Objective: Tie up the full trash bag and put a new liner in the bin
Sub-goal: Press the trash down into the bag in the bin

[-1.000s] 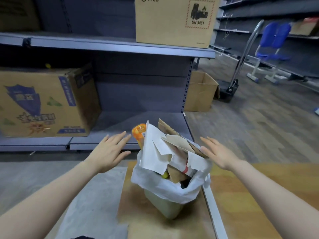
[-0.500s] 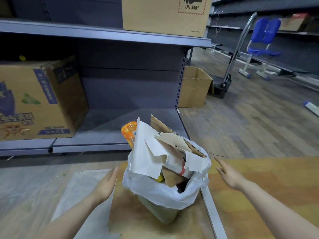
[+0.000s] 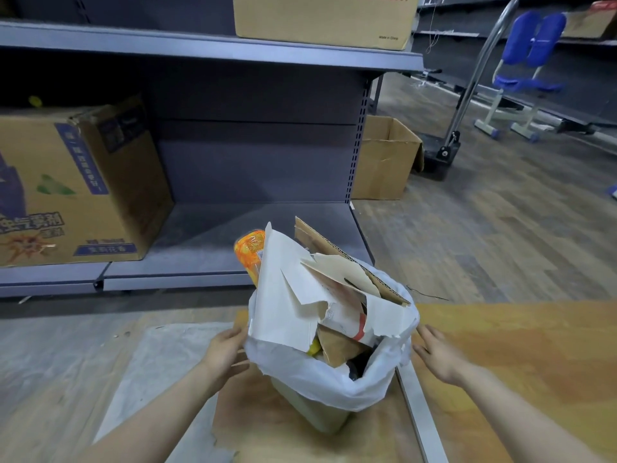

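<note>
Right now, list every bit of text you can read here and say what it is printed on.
"Made in China": small print on the plain cardboard box on the upper shelf.
Large printed characters on the box with blue panels on the lower shelf: too blurred to quote.
Faint letters on the torn white paper in the trash bag: too small to read.
Print on the orange packet: unreadable.

Looks like a stockroom or emptied shop. Across the upper frame, grey metal gondola shelving [image 3: 207, 50] with perforated uprights, holding a printed cardboard carton [image 3: 76, 188] at left and a plain shipping box [image 3: 320, 21] at top. At upper right, a platform hand trolley [image 3: 447, 152], worn wood-plank flooring [image 3: 500, 235].
</note>
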`<action>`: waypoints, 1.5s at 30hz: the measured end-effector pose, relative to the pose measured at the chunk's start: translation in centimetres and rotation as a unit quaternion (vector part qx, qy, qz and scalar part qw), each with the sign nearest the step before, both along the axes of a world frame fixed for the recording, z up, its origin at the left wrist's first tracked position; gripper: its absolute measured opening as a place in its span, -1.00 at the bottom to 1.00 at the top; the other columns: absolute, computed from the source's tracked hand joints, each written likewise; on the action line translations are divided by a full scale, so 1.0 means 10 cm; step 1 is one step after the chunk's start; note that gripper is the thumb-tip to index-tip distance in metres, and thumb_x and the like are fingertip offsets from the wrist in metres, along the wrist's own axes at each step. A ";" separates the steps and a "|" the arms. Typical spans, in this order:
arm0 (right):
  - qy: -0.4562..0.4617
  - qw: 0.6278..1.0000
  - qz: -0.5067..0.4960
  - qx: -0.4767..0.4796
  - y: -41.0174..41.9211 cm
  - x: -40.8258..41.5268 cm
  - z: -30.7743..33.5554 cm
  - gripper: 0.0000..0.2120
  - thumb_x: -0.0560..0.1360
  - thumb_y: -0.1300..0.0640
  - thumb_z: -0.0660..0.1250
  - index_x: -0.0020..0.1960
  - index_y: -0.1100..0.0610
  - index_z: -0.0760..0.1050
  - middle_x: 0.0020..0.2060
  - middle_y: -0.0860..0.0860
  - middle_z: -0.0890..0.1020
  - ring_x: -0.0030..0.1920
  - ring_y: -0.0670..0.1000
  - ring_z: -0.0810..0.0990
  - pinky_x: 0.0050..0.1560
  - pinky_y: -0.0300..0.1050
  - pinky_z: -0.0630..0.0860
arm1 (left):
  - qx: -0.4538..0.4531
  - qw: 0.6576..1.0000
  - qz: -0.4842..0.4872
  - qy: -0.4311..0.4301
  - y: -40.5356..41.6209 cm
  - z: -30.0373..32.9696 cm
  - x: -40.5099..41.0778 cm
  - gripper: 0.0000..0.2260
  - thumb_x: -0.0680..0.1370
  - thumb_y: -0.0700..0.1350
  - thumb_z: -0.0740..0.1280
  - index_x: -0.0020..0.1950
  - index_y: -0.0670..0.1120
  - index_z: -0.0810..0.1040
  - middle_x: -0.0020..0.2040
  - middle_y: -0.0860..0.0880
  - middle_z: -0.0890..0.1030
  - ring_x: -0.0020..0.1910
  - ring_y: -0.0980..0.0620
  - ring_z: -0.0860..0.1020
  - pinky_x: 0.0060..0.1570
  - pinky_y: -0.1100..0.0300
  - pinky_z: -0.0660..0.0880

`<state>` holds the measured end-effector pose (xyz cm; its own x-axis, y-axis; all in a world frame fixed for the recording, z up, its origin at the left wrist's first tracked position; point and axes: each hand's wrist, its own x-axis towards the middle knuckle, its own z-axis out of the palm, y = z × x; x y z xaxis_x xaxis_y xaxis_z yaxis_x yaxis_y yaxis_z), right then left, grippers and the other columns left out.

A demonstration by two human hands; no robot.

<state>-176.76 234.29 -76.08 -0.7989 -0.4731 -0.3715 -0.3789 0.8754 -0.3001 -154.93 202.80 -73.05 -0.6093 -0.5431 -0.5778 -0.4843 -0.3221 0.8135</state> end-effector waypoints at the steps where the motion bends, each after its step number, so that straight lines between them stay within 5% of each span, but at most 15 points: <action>1: -0.001 1.000 0.001 0.000 -0.01 0.00 -0.01 -0.49 0.65 0.05 0.01 0.55 0.01 -0.08 0.54 0.11 0.01 0.51 0.09 0.15 0.41 -0.11 0.20 | -0.004 1.000 0.011 0.007 -0.01 0.00 0.00 -0.66 0.58 -0.19 0.27 0.32 -0.28 0.41 0.08 -0.22 0.61 -0.10 -0.12 0.57 -0.11 0.09 0.51; 5: -0.011 1.000 0.000 0.000 -0.04 0.01 -0.02 -0.47 0.65 0.05 0.02 0.55 0.02 -0.11 0.55 0.09 -0.03 0.54 0.09 0.05 0.44 -0.08 0.16 | -0.050 0.997 0.054 0.019 -0.02 0.04 0.00 -0.54 0.46 -0.42 0.35 0.35 -0.34 0.37 0.13 -0.33 0.58 -0.02 -0.24 0.58 -0.01 -0.02 0.54; 10: -0.020 1.000 0.001 -0.020 -0.10 0.07 -0.08 -0.47 0.65 0.09 0.04 0.55 0.09 -0.07 0.55 0.08 -0.01 0.53 0.11 0.07 0.45 -0.05 0.20 | -0.146 0.987 0.060 0.038 -0.04 0.10 0.02 -0.61 0.44 -0.44 0.36 0.27 -0.32 0.50 0.19 -0.26 0.57 0.13 -0.23 0.55 0.13 -0.09 0.52; 16: -0.024 0.999 -0.019 -0.034 -0.18 0.14 -0.14 -0.58 0.65 0.13 0.02 0.49 0.16 0.09 0.43 0.15 0.28 0.38 0.16 0.34 0.19 -0.12 0.34 | -0.176 0.979 0.069 0.073 -0.08 0.21 0.06 -0.74 0.45 -0.43 0.34 0.12 -0.29 0.61 0.07 -0.22 0.64 -0.05 -0.10 0.58 0.00 0.08 0.52; 22: -0.069 0.987 -0.071 -0.127 -0.26 0.23 -0.14 -0.66 0.65 0.16 0.01 0.40 0.22 0.25 0.23 0.19 0.49 0.12 0.15 0.49 0.15 -0.01 0.42 | -0.169 0.980 0.075 0.078 -0.13 0.22 0.10 -0.73 0.46 -0.43 0.33 0.15 -0.28 0.59 0.08 -0.19 0.63 0.04 -0.17 0.59 0.04 0.02 0.55; 24: -0.111 0.968 -0.123 -0.188 -0.29 0.24 -0.11 -0.71 0.65 0.19 0.01 0.32 0.25 0.32 0.16 0.21 0.52 0.06 0.16 0.52 0.10 -0.01 0.49 | -0.168 0.980 0.076 0.081 -0.13 0.21 0.11 -0.73 0.46 -0.43 0.33 0.15 -0.28 0.59 0.08 -0.18 0.63 0.05 -0.17 0.59 0.04 0.00 0.56; 26: -0.159 0.940 -0.186 -0.238 -0.33 0.25 -0.06 -0.76 0.65 0.22 0.02 0.20 0.25 0.39 0.01 0.22 0.56 -0.12 0.14 0.55 -0.22 -0.16 0.53 | -0.164 0.980 0.079 0.084 -0.13 0.20 0.12 -0.73 0.46 -0.43 0.32 0.14 -0.28 0.59 0.06 -0.18 0.63 0.03 -0.17 0.59 0.02 -0.01 0.57; 30: -0.303 0.828 -0.327 -0.339 -0.36 0.22 0.04 -0.78 0.58 0.40 0.07 0.12 0.30 0.44 -0.15 0.16 0.58 -0.19 0.13 0.54 -0.21 -0.07 0.60 | -0.156 0.979 0.094 0.094 -0.14 0.23 0.13 -0.77 0.46 -0.44 0.30 0.04 -0.22 0.59 -0.08 -0.09 0.62 -0.12 -0.05 0.59 -0.19 0.18 0.53; 34: -0.367 0.758 -0.425 -0.334 -0.34 0.22 0.12 -0.81 0.53 0.46 0.09 -0.05 0.32 0.46 -0.24 0.13 0.50 -0.28 0.05 0.47 -0.58 -0.27 0.53 | -0.149 0.978 0.100 0.111 -0.18 0.30 0.14 -0.75 0.48 -0.43 0.29 0.09 -0.21 0.57 -0.04 -0.11 0.60 -0.03 -0.10 0.57 -0.09 0.11 0.50; 36: -0.355 0.770 -0.427 -0.316 -0.33 0.24 0.16 -0.68 0.52 0.48 0.05 0.13 0.20 0.42 -0.24 0.12 0.50 -0.29 0.03 0.45 -0.59 -0.35 0.48 | -0.147 0.977 0.095 0.119 -0.20 0.33 0.15 -0.74 0.48 -0.43 0.28 0.11 -0.21 0.56 -0.01 -0.13 0.60 -0.01 -0.11 0.57 -0.06 0.09 0.50; 39: -0.331 0.782 -0.414 -0.327 -0.30 0.20 0.17 -0.42 0.49 0.54 -0.04 0.39 0.12 0.32 0.07 0.23 0.59 0.06 0.23 0.56 -0.37 -0.19 0.45 | -0.147 0.977 0.090 0.128 -0.22 0.38 0.17 -0.75 0.48 -0.43 0.29 0.11 -0.21 0.56 -0.04 -0.12 0.62 -0.07 -0.08 0.59 -0.14 0.15 0.50; 42: -0.279 0.800 -0.414 -0.333 -0.29 0.18 0.23 -0.47 0.49 0.52 -0.04 0.35 0.18 0.37 -0.21 0.15 0.57 -0.31 0.12 0.46 -0.31 -0.16 0.36 | -0.147 0.977 0.086 0.131 -0.23 0.41 0.17 -0.75 0.48 -0.43 0.30 0.08 -0.18 0.56 -0.09 -0.08 0.63 -0.10 -0.06 0.60 -0.18 0.16 0.51; 45: -0.236 0.816 -0.407 -0.335 -0.29 0.18 0.30 -0.56 0.48 0.49 0.02 0.17 0.11 0.44 -0.28 0.10 0.54 -0.38 0.04 0.39 -0.35 -0.14 0.40 | -0.159 0.976 0.075 0.126 -0.21 0.43 0.18 -0.74 0.47 -0.41 0.30 0.06 -0.14 0.58 -0.12 0.01 0.62 -0.10 -0.03 0.59 -0.18 0.16 0.51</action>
<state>-174.98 231.42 -73.06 -0.7922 -0.0797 -0.6051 0.5435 0.3588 -0.7588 -153.11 200.70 -68.76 -0.6107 -0.7640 -0.2080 -0.2230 -0.0861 0.9710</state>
